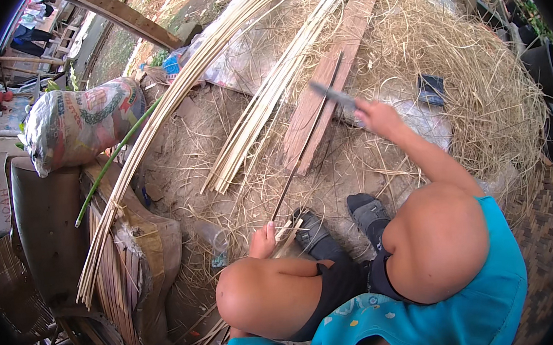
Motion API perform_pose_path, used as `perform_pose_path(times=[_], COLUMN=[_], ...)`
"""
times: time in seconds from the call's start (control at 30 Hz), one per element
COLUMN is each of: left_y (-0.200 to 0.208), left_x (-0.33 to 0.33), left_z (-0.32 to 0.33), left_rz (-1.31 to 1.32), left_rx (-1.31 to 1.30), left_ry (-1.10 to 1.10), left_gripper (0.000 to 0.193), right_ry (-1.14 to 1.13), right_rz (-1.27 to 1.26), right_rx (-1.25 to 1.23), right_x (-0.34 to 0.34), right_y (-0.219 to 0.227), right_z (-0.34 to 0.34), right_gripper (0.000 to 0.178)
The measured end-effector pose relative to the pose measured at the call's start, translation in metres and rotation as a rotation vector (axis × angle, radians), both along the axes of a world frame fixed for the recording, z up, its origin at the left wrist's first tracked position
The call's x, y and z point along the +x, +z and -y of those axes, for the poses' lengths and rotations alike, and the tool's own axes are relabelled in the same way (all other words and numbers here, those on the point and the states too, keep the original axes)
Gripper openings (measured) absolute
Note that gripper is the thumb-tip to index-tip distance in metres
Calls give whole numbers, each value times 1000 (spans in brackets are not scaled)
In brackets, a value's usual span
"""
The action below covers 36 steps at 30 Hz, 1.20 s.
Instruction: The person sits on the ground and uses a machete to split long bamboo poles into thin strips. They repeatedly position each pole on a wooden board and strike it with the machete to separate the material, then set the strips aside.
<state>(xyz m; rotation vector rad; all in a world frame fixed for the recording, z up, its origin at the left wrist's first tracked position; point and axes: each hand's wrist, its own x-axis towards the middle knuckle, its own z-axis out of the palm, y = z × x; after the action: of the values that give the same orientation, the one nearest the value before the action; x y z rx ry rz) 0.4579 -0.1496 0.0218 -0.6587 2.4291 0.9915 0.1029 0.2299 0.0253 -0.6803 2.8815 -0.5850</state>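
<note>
Right hand (377, 116) gripping knife (333, 94) over wooden plank (322, 96); left hand (264, 240) pinching thin dark strip (301, 150) below plank.

Outdoor rural workshop for bamboo craft, on bare earth. A plank (331, 79) lies as a work block at centre. Left of it run bundles of split bamboo strips (154, 127) and (270, 94); right of it is a heap of shavings (471, 70). Far left of it sits a printed sack (78, 124). Woven matting (551, 227) lies lower right of it, possibly flooring.
</note>
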Motion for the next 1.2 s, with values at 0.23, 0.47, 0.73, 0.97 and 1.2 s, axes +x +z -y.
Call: perform_pose_path(times=[0.23,0.47,0.73,0.97,1.2], left_y=[-20,-3,0,1,-17], left_x=[16,-51,-26,-27,28], left_z=[22,-19,-7,7,55], left_rz=[-22,-183,-218,-156,187], left_rx=[-47,-312,-144,3,271], left_ry=[38,-257,-153,-80,190], left_gripper=[53,38,46,52,55], right_ry=[-133,306,-307,194,-227], right_rz=[98,157,-3,155,-12], right_rx=[-182,-100,-142,-82,-121], right_x=[-14,126,-36,82,-33], right_y=[20,-1,13,-3,17], right_z=[0,56,-45,55,-24], right_gripper=[39,48,37,42,38])
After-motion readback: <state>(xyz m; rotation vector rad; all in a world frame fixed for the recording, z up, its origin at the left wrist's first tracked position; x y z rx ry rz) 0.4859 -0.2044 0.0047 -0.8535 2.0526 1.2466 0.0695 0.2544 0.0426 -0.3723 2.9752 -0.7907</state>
